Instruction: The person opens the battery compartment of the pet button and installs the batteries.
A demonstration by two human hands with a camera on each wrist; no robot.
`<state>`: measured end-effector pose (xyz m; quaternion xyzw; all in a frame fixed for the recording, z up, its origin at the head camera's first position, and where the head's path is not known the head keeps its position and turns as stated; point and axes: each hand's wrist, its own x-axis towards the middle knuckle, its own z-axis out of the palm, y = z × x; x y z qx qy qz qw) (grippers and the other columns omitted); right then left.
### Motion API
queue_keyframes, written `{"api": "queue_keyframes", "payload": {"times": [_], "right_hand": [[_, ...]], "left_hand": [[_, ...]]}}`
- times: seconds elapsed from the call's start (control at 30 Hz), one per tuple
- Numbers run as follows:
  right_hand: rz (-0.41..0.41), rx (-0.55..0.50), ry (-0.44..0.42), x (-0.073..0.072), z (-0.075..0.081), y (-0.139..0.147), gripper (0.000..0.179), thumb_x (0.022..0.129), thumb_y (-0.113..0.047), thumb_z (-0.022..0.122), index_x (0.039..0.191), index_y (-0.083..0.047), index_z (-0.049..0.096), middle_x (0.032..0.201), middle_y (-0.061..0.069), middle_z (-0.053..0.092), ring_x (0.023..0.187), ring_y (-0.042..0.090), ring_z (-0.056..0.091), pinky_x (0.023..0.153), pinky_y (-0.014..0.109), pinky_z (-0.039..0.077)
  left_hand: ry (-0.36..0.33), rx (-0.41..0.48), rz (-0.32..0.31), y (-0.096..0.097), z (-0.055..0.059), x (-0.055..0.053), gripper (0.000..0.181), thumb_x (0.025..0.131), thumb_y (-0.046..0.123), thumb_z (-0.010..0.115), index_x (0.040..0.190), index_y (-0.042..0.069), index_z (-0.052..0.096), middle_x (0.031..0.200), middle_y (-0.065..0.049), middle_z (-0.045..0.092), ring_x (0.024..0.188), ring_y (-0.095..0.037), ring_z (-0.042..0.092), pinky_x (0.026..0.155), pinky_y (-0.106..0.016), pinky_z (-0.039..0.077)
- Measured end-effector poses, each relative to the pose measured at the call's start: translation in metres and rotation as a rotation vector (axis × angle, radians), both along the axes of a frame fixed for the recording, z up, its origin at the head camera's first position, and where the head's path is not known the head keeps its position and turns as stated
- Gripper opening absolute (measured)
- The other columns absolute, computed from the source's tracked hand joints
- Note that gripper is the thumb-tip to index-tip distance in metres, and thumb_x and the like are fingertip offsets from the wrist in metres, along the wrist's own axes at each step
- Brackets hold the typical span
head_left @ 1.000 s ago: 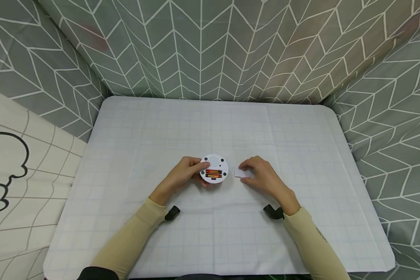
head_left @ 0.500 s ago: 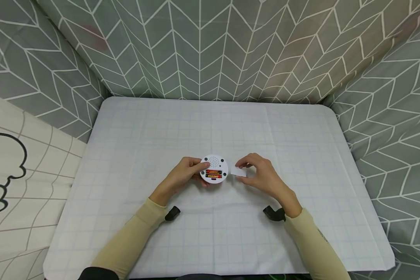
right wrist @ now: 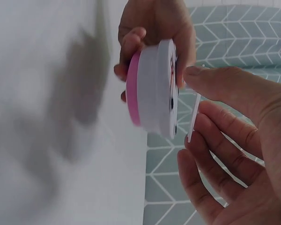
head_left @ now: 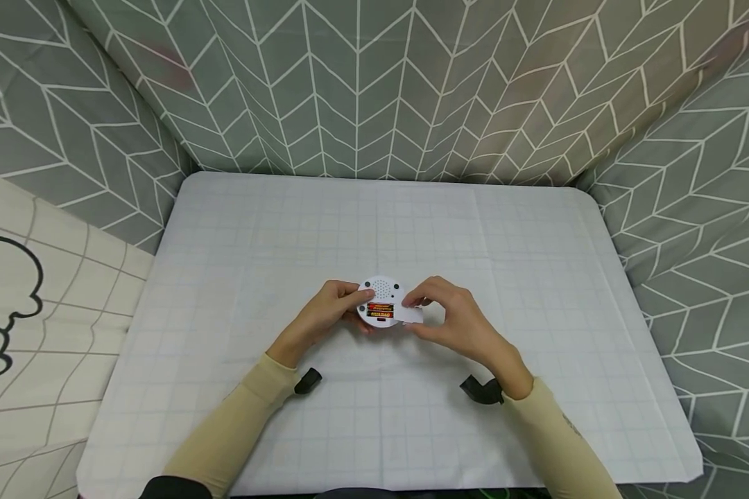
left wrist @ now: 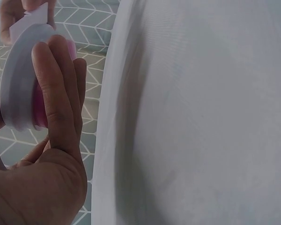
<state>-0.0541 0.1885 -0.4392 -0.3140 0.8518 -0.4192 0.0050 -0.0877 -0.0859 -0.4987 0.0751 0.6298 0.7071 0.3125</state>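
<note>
My left hand (head_left: 331, 308) grips a round white device (head_left: 382, 285) by its left side, thumb on the face with small speaker holes and dark feet. Two red and black batteries (head_left: 381, 310) lie in its open compartment. In the right wrist view the device's other side shows a pink band (right wrist: 133, 89). My right hand (head_left: 458, 315) pinches a thin white battery cover (head_left: 410, 315) between thumb and fingers. That cover overlaps the device's right edge in the head view, beside the batteries. Seen from the right wrist, it stands on edge close to the battery face.
Both hands are over a table with a white, faintly gridded cloth (head_left: 287, 229). Patterned grey-green curtains (head_left: 387, 90) hang behind and to the right. At the left is a pale sheet (head_left: 69, 333) with black line drawing. A black wrist camera (head_left: 308, 380) sits at the left cuff.
My right hand has lifted the cover off the cloth and carried it left to the device's right edge. The left hand and the device have stayed in place.
</note>
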Motion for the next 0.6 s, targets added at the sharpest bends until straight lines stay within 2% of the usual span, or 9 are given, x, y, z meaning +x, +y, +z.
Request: {"api": "queue_keyframes", "payload": {"times": [0.27,0.43,0.6], "right_hand": [[0.044,-0.005,0.022,-0.001,0.001,-0.015,0.034,0.082,-0.011,0.092,0.110,-0.013,0.073,0.109,-0.004,0.070,0.105,0.011,0.065,0.093,0.032,0.059],[0.048,0.011,0.030,-0.003,0.000,-0.020,0.028,0.082,-0.012,0.092,0.104,-0.014,0.074,0.108,-0.004,0.069,0.102,0.011,0.064,0.090,0.034,0.059],[0.055,0.016,0.023,-0.004,-0.005,-0.025,0.026,0.083,-0.013,0.092,0.102,-0.015,0.075,0.106,-0.003,0.068,0.098,0.012,0.064,0.086,0.031,0.058]], "left_hand": [[-0.007,0.010,-0.003,0.002,-0.002,0.000,0.034,0.107,0.024,0.063,0.111,-0.009,0.070,0.091,-0.015,0.079,0.066,-0.025,0.077,0.073,-0.035,0.065],[-0.002,0.019,-0.004,0.002,-0.003,0.002,0.034,0.107,0.024,0.063,0.110,-0.008,0.071,0.089,-0.014,0.079,0.066,-0.025,0.076,0.072,-0.035,0.065],[0.001,0.025,-0.006,0.003,-0.003,0.003,0.033,0.107,0.025,0.064,0.106,-0.007,0.071,0.088,-0.015,0.078,0.067,-0.027,0.076,0.071,-0.037,0.065]]}}
